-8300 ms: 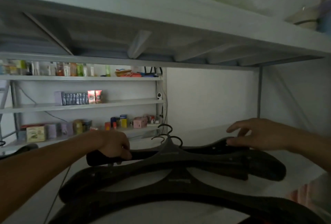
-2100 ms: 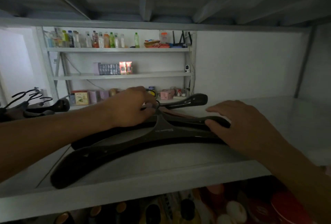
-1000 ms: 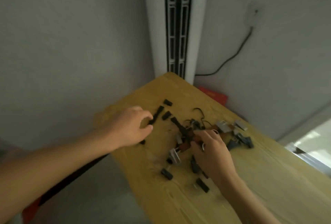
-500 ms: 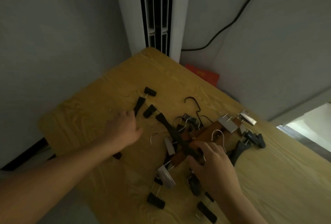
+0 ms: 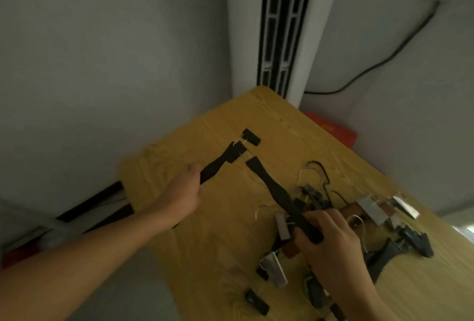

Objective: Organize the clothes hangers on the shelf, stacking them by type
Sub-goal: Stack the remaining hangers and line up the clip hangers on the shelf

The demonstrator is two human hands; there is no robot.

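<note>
Your left hand (image 5: 182,196) and right hand (image 5: 331,240) each gripped a black clip hanger (image 5: 283,198) beside the tangled hanger pile (image 5: 372,220) on the wooden table (image 5: 213,243).

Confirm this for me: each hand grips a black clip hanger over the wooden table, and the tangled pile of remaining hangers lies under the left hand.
Not quite. The head view shows the pile of hangers beneath the right hand, not the left hand. The rest stands: each hand grips a black clip hanger over the wooden table.
</note>
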